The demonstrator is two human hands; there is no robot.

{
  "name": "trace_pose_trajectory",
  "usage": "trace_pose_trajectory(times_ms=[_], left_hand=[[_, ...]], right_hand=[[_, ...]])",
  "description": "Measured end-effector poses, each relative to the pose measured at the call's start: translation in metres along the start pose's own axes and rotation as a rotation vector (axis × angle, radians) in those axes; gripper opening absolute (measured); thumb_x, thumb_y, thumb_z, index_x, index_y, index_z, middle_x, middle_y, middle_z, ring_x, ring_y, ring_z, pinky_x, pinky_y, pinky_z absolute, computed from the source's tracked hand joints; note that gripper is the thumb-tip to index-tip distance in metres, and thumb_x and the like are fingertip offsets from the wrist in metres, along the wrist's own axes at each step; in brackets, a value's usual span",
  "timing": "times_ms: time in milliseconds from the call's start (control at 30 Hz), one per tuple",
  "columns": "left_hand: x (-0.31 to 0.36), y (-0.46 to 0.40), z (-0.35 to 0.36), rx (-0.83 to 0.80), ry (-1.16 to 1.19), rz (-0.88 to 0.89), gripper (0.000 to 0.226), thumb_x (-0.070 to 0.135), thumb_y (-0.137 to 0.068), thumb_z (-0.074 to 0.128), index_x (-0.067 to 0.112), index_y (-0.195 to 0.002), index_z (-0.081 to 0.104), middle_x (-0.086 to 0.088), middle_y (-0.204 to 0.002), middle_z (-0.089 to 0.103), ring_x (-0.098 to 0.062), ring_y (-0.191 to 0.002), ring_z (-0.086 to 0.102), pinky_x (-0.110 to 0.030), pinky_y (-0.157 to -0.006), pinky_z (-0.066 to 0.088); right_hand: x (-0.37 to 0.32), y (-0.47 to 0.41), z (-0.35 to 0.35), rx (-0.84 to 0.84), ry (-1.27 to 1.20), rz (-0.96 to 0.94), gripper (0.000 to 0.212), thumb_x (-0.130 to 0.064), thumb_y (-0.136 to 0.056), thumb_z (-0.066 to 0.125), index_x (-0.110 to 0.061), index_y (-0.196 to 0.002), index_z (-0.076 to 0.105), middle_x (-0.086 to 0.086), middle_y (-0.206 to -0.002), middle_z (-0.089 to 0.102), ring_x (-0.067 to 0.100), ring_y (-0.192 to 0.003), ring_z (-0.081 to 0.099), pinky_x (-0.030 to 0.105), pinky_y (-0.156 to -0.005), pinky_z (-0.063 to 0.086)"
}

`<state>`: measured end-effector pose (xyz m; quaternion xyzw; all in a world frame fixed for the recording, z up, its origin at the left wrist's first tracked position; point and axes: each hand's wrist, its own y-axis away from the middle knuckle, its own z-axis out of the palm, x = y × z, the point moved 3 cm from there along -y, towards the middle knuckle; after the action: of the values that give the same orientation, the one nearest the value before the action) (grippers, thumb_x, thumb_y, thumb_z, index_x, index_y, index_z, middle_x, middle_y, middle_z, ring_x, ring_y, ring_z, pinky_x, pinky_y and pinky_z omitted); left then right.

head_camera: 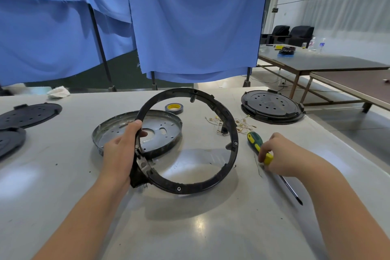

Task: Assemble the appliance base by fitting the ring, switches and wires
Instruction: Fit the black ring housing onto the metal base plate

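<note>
Left hand: your left hand [120, 152] is wrapped around the rim of the black ring [231, 133], beside the metal bracket on its edge, and holds the ring tilted up off the table.
Right hand: your right hand [280, 154] lies on the screwdriver [258, 146], fingers curled over its green and yellow handle; the shaft lies flat on the table toward you.
Ring position: the ring's near edge sits just above the table, and its far edge rises over the metal pan [168, 131], which lies behind it.
Step in hand: it looks like you are readying the ring for the pan. Turn the ring until its screw holes and bracket line up with the pan, lower it level, and seat it fully before you drive any screw.
Wires: the loose wires [242, 122] lie right of the ring, near the screwdriver tip of the handle; keep them out from under the ring.
Surface: a pale table [211, 228], with a roll of tape [174, 108] behind the pan and black round covers [272, 106] at both sides.
Room: blue cloth screens [190, 27] stand behind the table; long tables and dark chairs are at the far right.
</note>
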<state>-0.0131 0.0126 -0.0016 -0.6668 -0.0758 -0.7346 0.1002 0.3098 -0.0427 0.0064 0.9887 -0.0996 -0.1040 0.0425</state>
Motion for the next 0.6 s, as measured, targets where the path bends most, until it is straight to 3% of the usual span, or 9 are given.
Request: trace_pose_trajectory(times_ms=[133, 267, 367, 433, 533, 600], left_hand=[[0.0, 0.001, 0.001, -0.002, 0.005, 0.0, 0.041, 0.064, -0.058, 0.063, 0.027, -0.067, 0.075, -0.006, -0.076, 0.061, -0.01, -0.047, 0.052, -0.025, -0.039, 0.046], [0.0, 0.001, 0.0, 0.019, -0.005, 0.001, 0.047, 0.067, -0.055, 0.062, 0.024, -0.067, 0.076, -0.002, -0.066, 0.054, -0.01, -0.046, 0.051, -0.019, -0.036, 0.041], [0.0, 0.001, -0.001, 0.013, -0.024, 0.021, 0.049, 0.067, -0.056, 0.061, 0.022, -0.069, 0.075, -0.007, -0.069, 0.048, -0.01, -0.043, 0.047, -0.018, -0.036, 0.04], [0.001, 0.001, -0.001, 0.004, -0.024, 0.025, 0.05, 0.067, -0.057, 0.061, 0.021, -0.07, 0.075, -0.008, -0.072, 0.044, -0.014, -0.044, 0.045, -0.019, -0.038, 0.04], [0.004, 0.002, 0.0, -0.004, -0.031, 0.044, 0.051, 0.069, -0.055, 0.06, 0.022, -0.07, 0.075, -0.007, -0.071, 0.041, -0.016, -0.048, 0.043, -0.022, -0.045, 0.04], [0.004, 0.003, 0.001, -0.006, -0.023, 0.06, 0.051, 0.068, -0.056, 0.061, 0.022, -0.07, 0.075, -0.007, -0.07, 0.041, -0.014, -0.046, 0.042, -0.019, -0.041, 0.04]], right_hand=[[-0.006, 0.0, 0.0, 0.007, 0.057, -0.001, 0.019, -0.01, -0.084, 0.068, -0.028, -0.091, 0.071, 0.004, -0.113, 0.041, 0.022, -0.097, 0.053, 0.022, -0.076, 0.041], [-0.005, -0.002, 0.003, 0.009, 0.059, -0.003, 0.013, -0.016, -0.085, 0.068, -0.027, -0.092, 0.069, 0.004, -0.114, 0.04, 0.022, -0.101, 0.05, 0.023, -0.081, 0.041], [-0.003, -0.004, 0.006, 0.046, 0.039, -0.03, 0.01, -0.02, -0.089, 0.063, -0.025, -0.097, 0.066, 0.003, -0.113, 0.04, 0.022, -0.109, 0.044, 0.025, -0.088, 0.04], [-0.004, -0.006, 0.003, 0.152, -0.082, -0.065, 0.007, -0.02, -0.091, 0.06, -0.023, -0.096, 0.063, 0.001, -0.11, 0.043, 0.021, -0.109, 0.046, 0.026, -0.088, 0.04], [-0.01, -0.004, -0.01, 0.393, -0.487, -0.118, 0.012, -0.013, -0.091, 0.06, -0.023, -0.086, 0.061, -0.004, -0.092, 0.061, 0.018, -0.088, 0.06, 0.026, -0.075, 0.048], [-0.018, 0.001, -0.021, 0.528, -0.687, -0.17, 0.012, -0.009, -0.089, 0.062, -0.021, -0.087, 0.064, -0.003, -0.083, 0.066, 0.015, -0.081, 0.064, 0.024, -0.072, 0.051]])
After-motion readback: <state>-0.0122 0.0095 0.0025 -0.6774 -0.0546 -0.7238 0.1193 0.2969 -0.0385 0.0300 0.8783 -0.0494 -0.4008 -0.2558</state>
